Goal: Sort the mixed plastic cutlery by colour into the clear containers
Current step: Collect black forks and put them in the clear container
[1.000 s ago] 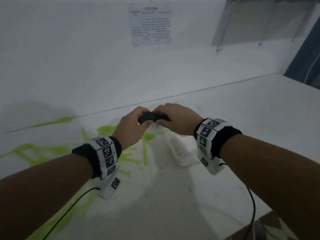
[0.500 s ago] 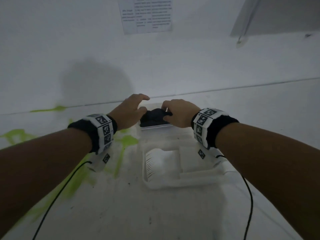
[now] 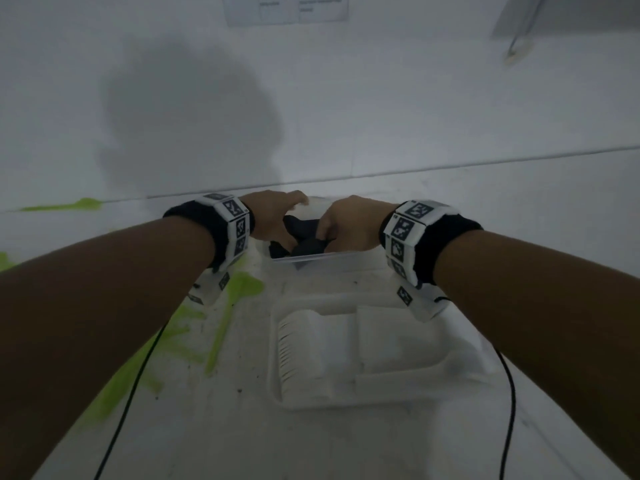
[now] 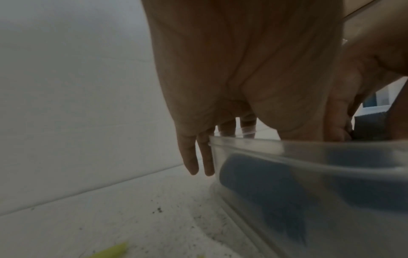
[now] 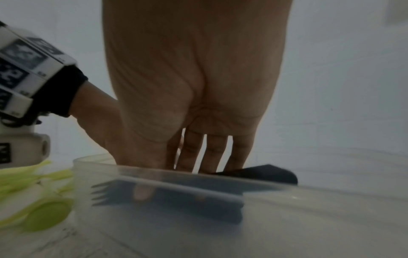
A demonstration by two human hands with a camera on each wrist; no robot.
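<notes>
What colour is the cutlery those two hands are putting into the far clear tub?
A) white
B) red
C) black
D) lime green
C: the bundle of black cutlery sits between the left hand and right hand over the clear container; black fork tines show through its wall in the right wrist view.

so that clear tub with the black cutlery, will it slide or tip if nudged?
The clear tub looks thin-walled and light, so probably slides easily on the smooth white tabletop. Low and wide, so tipping seems unlikely. The black cutlery adds little weight.
</notes>
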